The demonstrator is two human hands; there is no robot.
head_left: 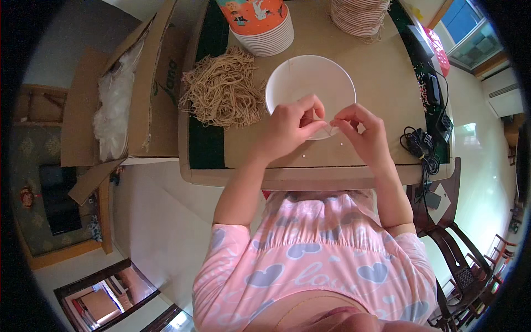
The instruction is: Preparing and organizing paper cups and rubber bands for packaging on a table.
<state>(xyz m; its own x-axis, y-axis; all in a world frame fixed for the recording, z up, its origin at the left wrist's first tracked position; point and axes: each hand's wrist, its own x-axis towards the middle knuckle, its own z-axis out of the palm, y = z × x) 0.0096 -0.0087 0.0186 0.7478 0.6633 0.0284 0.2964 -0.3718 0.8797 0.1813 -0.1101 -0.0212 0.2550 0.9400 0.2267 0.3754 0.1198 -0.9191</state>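
A round white paper tub (296, 83) stands open in front of me on the table. At its near rim, both my hands meet with fingertips pinched closely together. My left hand (287, 127) and my right hand (362, 130) are closed on a thin pale string (331, 130) between them; its ends are hidden by the fingers. Left of the tub lies a tangled heap of beige strings (227, 88). Behind it rises a stack of paper tubs (265, 36), white with an orange printed outside.
Another tall stack of tubs with strings hanging (360, 16) stands at the far right. A large open cardboard box (160, 83) with clear plastic inside is at the left. Coiled black cable (420, 146) lies at the table's right edge. Small white bits dot the tabletop (265, 157).
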